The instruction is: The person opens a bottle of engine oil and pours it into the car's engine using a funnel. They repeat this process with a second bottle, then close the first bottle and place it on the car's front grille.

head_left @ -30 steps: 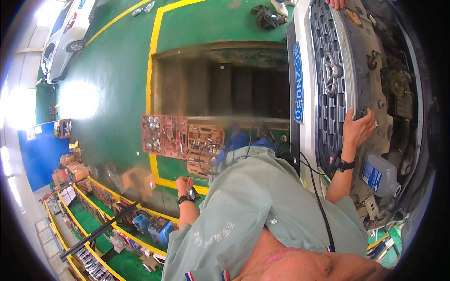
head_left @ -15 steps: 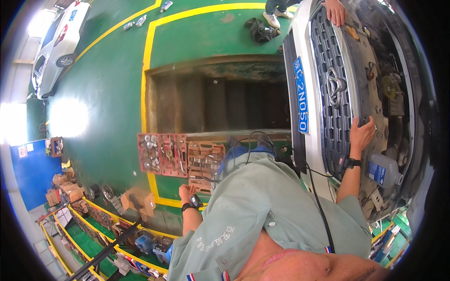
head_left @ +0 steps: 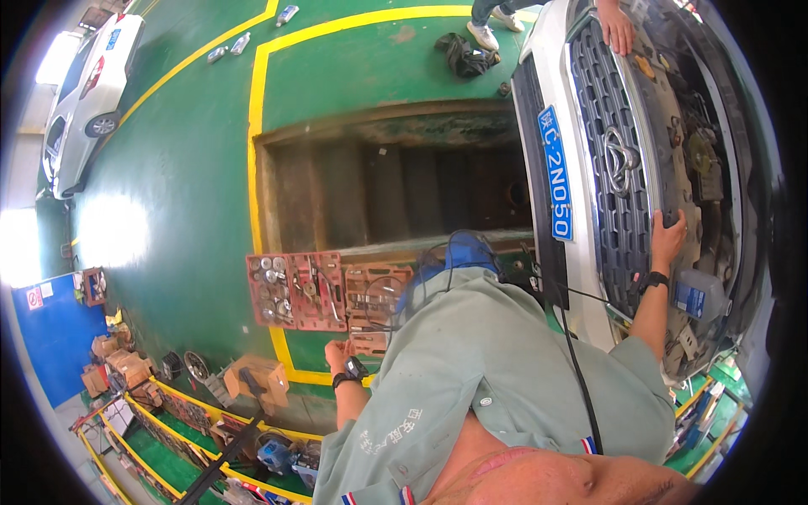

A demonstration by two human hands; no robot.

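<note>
My right hand (head_left: 669, 239) rests on the front edge of a white car (head_left: 587, 189), by the top of its dark grille (head_left: 613, 109), thumb and fingers apart. The hood is up and the engine bay lies bare. A translucent jug with a blue label (head_left: 700, 295) stands in the bay beside my right wrist. My left hand (head_left: 337, 353) hangs low at my side with its fingers curled, and I see nothing in it. Near it on the floor lie an opened red tool case (head_left: 296, 290) and a brown tool case (head_left: 374, 296). Another person's hand (head_left: 616, 29) lies on the grille's far end.
A sunken pit with steps (head_left: 404, 185) opens in the green floor ahead, beside the car's bumper. A dark bag (head_left: 465, 57) lies near the other person's shoes (head_left: 483, 36). Yellow-edged shelving (head_left: 181, 404) and a cardboard box (head_left: 257, 383) stand at lower left. A dark cable (head_left: 581, 379) runs down my shirt.
The view has shifted, so the car sits farther right and the pit a little lower. My right hand stays on the car's front edge; my left hand still hangs by the tool cases.
</note>
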